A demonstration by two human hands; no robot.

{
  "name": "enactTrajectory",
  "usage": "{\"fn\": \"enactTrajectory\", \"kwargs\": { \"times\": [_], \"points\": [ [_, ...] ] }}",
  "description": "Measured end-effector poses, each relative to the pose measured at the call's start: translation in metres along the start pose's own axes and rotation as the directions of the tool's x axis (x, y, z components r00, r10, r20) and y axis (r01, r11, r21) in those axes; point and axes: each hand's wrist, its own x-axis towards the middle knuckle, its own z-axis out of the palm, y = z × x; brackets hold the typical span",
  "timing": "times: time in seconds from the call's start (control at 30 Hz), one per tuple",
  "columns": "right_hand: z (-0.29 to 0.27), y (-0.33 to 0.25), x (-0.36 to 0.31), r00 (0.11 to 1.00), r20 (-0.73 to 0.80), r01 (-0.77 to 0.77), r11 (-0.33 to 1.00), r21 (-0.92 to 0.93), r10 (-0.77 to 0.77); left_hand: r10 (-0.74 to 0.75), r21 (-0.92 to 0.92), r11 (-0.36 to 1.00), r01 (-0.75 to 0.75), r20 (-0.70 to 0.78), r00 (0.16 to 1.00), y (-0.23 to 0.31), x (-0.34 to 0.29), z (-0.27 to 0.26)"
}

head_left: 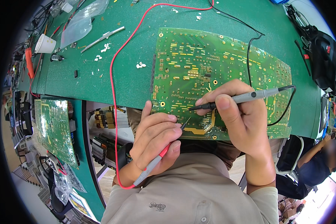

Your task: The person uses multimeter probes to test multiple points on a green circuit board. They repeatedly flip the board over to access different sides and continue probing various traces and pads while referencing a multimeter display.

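A large green circuit board (pixel 227 71) with gold pads lies on the green tabletop in front of me. My left hand (pixel 156 136) is closed around a red and grey test probe (pixel 155 164), its thin metal tip slanting up over the board's near part. My right hand (pixel 239 115) grips a grey and black test probe (pixel 246 98), its dark tip pointing left, close to the other tip. Whether either tip touches a pad I cannot tell. A red lead (pixel 114 93) runs from the left probe, a black lead (pixel 285 115) from the right one.
A second circuit board (pixel 58 127) rests at the left. Farther back are a white cup (pixel 45 44), a silver rod (pixel 102 39), a clear plastic bag (pixel 78 28) and white scraps (pixel 141 65). A black bag (pixel 326 63) lies far right. Another person (pixel 317 168) sits at the right.
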Motion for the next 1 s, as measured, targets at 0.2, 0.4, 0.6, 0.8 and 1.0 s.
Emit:
{"fn": "enactTrajectory", "kwargs": {
  "times": [0.2,0.4,0.6,0.8,1.0],
  "points": [
    [-0.002,-0.010,0.005,0.998,0.008,-0.059,0.998,0.013,0.059,-0.007,0.003,1.000,0.007,0.004,1.000,0.000,0.000,0.000],
    [-0.004,-0.022,0.014,0.996,0.068,-0.058,0.992,-0.114,0.066,-0.016,0.002,1.000,0.016,0.016,1.000,0.000,0.000,0.000],
    [-0.004,-0.025,0.022,0.993,0.068,-0.086,0.980,-0.182,0.100,-0.014,-0.001,1.000,0.014,0.014,1.000,0.000,-0.001,0.000],
    [-0.004,-0.023,0.020,0.995,0.065,-0.064,0.979,-0.194,0.078,-0.003,0.024,1.000,0.002,0.045,0.999,0.000,-0.001,-0.002],
    [-0.003,-0.023,0.018,0.993,0.060,-0.087,0.983,-0.161,0.098,-0.007,0.040,0.999,0.004,0.054,0.999,0.001,-0.001,-0.002]
  ]
}}
